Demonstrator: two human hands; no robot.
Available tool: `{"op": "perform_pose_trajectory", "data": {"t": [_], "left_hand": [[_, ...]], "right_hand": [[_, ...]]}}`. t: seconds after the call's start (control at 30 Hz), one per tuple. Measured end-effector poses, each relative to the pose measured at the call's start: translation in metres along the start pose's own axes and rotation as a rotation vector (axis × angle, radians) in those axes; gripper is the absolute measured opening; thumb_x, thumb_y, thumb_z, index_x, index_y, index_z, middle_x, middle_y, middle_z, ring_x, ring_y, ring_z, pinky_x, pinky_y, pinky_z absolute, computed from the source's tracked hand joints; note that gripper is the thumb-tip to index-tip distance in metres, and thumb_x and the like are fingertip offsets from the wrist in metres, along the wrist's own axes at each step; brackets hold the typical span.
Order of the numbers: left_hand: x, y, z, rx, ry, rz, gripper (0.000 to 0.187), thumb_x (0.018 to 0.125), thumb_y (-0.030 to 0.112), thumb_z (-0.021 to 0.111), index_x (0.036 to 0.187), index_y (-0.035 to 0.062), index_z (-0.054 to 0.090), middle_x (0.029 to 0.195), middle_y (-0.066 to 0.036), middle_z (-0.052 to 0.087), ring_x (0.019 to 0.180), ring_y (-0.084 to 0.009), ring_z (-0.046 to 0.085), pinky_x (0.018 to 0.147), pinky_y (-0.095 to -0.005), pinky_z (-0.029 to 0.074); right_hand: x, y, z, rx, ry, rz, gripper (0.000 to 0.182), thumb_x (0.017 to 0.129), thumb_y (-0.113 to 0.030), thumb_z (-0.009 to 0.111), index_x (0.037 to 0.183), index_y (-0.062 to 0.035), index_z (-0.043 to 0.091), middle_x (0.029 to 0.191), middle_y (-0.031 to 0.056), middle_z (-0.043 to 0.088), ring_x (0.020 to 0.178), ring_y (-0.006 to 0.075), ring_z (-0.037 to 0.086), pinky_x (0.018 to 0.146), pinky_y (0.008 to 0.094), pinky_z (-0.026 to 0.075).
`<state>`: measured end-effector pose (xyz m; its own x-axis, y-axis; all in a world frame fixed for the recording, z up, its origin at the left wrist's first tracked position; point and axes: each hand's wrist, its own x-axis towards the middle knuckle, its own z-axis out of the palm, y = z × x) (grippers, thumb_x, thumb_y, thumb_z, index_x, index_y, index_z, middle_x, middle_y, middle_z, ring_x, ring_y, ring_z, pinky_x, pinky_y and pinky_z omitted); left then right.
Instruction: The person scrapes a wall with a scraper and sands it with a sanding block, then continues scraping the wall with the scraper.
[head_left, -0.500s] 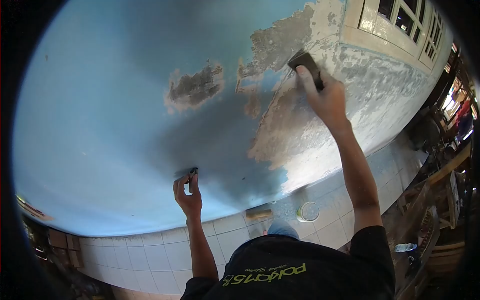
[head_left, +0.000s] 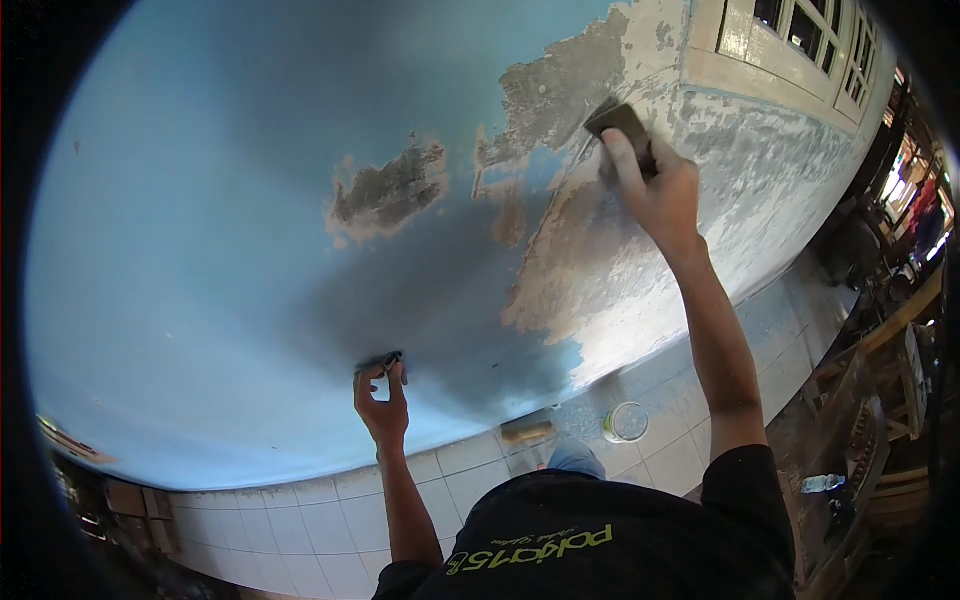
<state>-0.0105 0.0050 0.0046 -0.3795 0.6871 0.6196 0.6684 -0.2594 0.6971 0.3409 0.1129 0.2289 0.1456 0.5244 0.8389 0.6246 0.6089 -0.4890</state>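
My right hand (head_left: 668, 200) is closed on a dark, flat rectangular piece that looks like folded sandpaper (head_left: 618, 122). Its thumb, pale with dust, lies on top, and the piece meets the wall where scraped grey plaster (head_left: 565, 85) borders a whitish patch. Lower down and to the left, my left hand (head_left: 383, 405) pinches a small dark object (head_left: 390, 360) close to the blue wall (head_left: 230, 300). What that object is cannot be made out. Between the hands, blue paint surrounds a bare grey patch (head_left: 390, 185) with ragged pale edges.
A white-framed window (head_left: 790, 60) is at upper right. On the tiled floor (head_left: 320, 520) stand a white tub (head_left: 626, 422) and, beside it, a wooden-looking block (head_left: 527, 431). A plastic bottle (head_left: 822, 484) and wooden furniture (head_left: 905, 380) are at the right.
My right hand and its sandpaper have shifted slightly right and down along the wall. My left hand has moved a little down and right, its small dark object still pinched.
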Motion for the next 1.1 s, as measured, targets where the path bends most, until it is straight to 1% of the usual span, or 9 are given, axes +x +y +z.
{"op": "perform_pose_trajectory", "data": {"t": [0.07, 0.13, 0.37, 0.47, 0.53, 0.6, 0.67, 0.83, 1.1], "left_hand": [[0.002, 0.000, -0.001, -0.019, -0.008, -0.020, 0.013, 0.084, 0.014, 0.075, 0.085, 0.0077, 0.064, 0.082, -0.004, 0.065, 0.079, -0.0190, 0.058, 0.066, -0.0349, 0.039], [0.003, -0.001, -0.001, -0.024, -0.015, -0.014, 0.013, 0.084, 0.014, 0.075, 0.084, 0.0077, 0.063, 0.081, -0.004, 0.065, 0.079, -0.0193, 0.058, 0.066, -0.0350, 0.039], [0.001, -0.005, 0.000, -0.053, -0.025, -0.017, 0.014, 0.085, 0.014, 0.074, 0.084, 0.0077, 0.062, 0.084, -0.005, 0.064, 0.079, -0.0206, 0.056, 0.067, -0.0355, 0.039], [0.000, -0.011, -0.001, -0.029, -0.053, -0.044, 0.014, 0.085, 0.013, 0.074, 0.085, 0.0074, 0.062, 0.085, -0.005, 0.064, 0.080, -0.0204, 0.056, 0.067, -0.0350, 0.039], [0.001, -0.010, 0.001, -0.045, -0.037, -0.040, 0.014, 0.085, 0.013, 0.074, 0.085, 0.0074, 0.062, 0.085, -0.005, 0.064, 0.080, -0.0203, 0.056, 0.067, -0.0349, 0.039], [-0.001, -0.008, 0.000, -0.060, -0.037, -0.040, 0.014, 0.085, 0.013, 0.074, 0.085, 0.0073, 0.062, 0.084, -0.005, 0.064, 0.081, -0.0202, 0.056, 0.068, -0.0348, 0.039], [0.000, -0.007, 0.000, -0.045, -0.041, -0.029, 0.016, 0.086, 0.015, 0.073, 0.087, 0.0068, 0.060, 0.085, -0.003, 0.062, 0.077, -0.0161, 0.055, 0.071, -0.0322, 0.040], [0.001, -0.009, 0.000, -0.036, -0.048, -0.033, 0.015, 0.085, 0.013, 0.074, 0.087, 0.0069, 0.061, 0.086, -0.004, 0.063, 0.079, -0.0176, 0.057, 0.070, -0.0334, 0.040], [0.000, -0.005, 0.001, -0.059, -0.021, -0.045, 0.014, 0.084, 0.012, 0.075, 0.086, 0.0068, 0.061, 0.085, -0.004, 0.064, 0.080, -0.0195, 0.058, 0.068, -0.0336, 0.039]], "right_hand": [[-0.003, 0.000, 0.002, -0.046, -0.011, 0.015, 0.033, 0.090, -0.035, 0.070, 0.085, -0.0023, 0.068, 0.060, 0.0095, 0.065, 0.049, 0.0216, 0.064, 0.051, 0.0325, 0.050], [-0.011, 0.009, 0.010, -0.133, 0.015, -0.189, 0.033, 0.090, -0.035, 0.070, 0.086, -0.0018, 0.069, 0.062, 0.0100, 0.067, 0.050, 0.0217, 0.065, 0.051, 0.0320, 0.051], [-0.011, 0.003, 0.005, -0.117, -0.047, -0.027, 0.034, 0.089, -0.036, 0.071, 0.086, -0.0016, 0.069, 0.062, 0.0112, 0.066, 0.054, 0.0245, 0.067, 0.052, 0.0331, 0.051], [-0.006, 0.008, 0.007, -0.222, -0.016, -0.264, 0.034, 0.090, -0.035, 0.069, 0.084, -0.0019, 0.068, 0.061, 0.0100, 0.066, 0.053, 0.0224, 0.067, 0.051, 0.0316, 0.051], [0.003, -0.010, -0.001, -0.080, -0.048, 0.000, 0.033, 0.089, -0.034, 0.071, 0.083, -0.0017, 0.068, 0.066, 0.0109, 0.068, 0.054, 0.0220, 0.067, 0.052, 0.0309, 0.052], [-0.002, 0.001, 0.002, -0.070, -0.053, 0.028, 0.036, 0.086, -0.037, 0.073, 0.083, -0.0018, 0.068, 0.070, 0.0128, 0.068, 0.054, 0.0233, 0.067, 0.052, 0.0316, 0.052], [-0.016, 0.021, 0.011, -0.249, -0.078, -0.321, 0.039, 0.085, -0.040, 0.075, 0.083, -0.0020, 0.069, 0.074, 0.0145, 0.068, 0.052, 0.0236, 0.065, 0.049, 0.0333, 0.051], [0.004, 0.012, -0.009, -0.323, -0.215, -0.186, 0.053, 0.089, -0.057, 0.062, 0.077, -0.0052, 0.064, 0.066, 0.0061, 0.061, 0.049, 0.0181, 0.059, 0.046, 0.0340, 0.049], [0.025, -0.022, -0.024, -0.527, -0.319, -0.297, 0.052, 0.088, -0.057, 0.063, 0.088, -0.0051, 0.070, 0.065, 0.0115, 0.063, 0.051, 0.0256, 0.063, 0.051, 0.0340, 0.051]]}}
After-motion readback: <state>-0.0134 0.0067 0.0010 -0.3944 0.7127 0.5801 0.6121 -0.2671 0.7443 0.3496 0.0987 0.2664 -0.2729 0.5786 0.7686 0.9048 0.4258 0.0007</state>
